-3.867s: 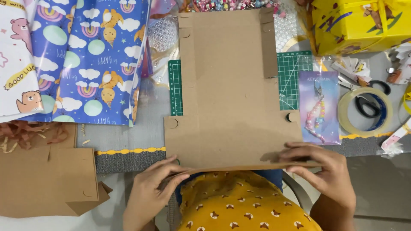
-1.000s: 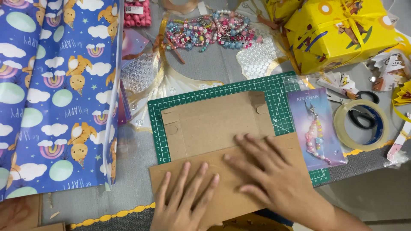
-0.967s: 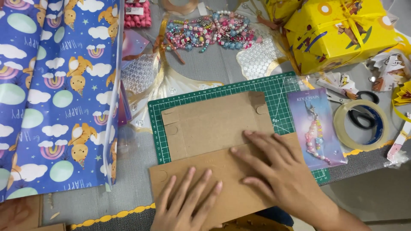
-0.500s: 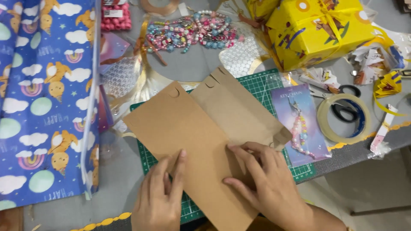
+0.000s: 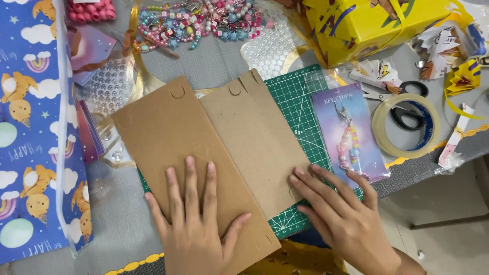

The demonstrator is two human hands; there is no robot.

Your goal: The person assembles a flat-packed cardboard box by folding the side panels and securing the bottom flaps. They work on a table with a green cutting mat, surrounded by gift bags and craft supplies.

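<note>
Currently my left hand (image 5: 196, 219) lies flat, fingers spread, palm down on the lower left panel of the folded cardboard sheet (image 5: 204, 153); it presses and does not grasp. My right hand (image 5: 344, 214) is also flat and open, its fingertips (image 5: 294, 179) touching the sheet's right edge, the rest of the hand on the green cutting mat (image 5: 300, 107). Hands are apart, one on each side of the sheet.

The sheet lies tilted, top leaning left, in two panels meeting at a central crease, with small round notches along its upper edge. Its lower corner reaches the near table edge beside my left wrist. It covers most of the mat; a strip of mat shows to the right.

Just right of the sheet, a packaged bead keychain (image 5: 350, 135) lies on the mat, touching my right fingers. Farther right: a roll of clear tape (image 5: 406, 126) over black-handled scissors (image 5: 407, 91). Above: loose bead strings (image 5: 204, 20) and a yellow gift box (image 5: 372, 23). Left: blue patterned wrapping paper (image 5: 30, 127). Bare grey tabletop (image 5: 117, 214) shows between paper and sheet.
</note>
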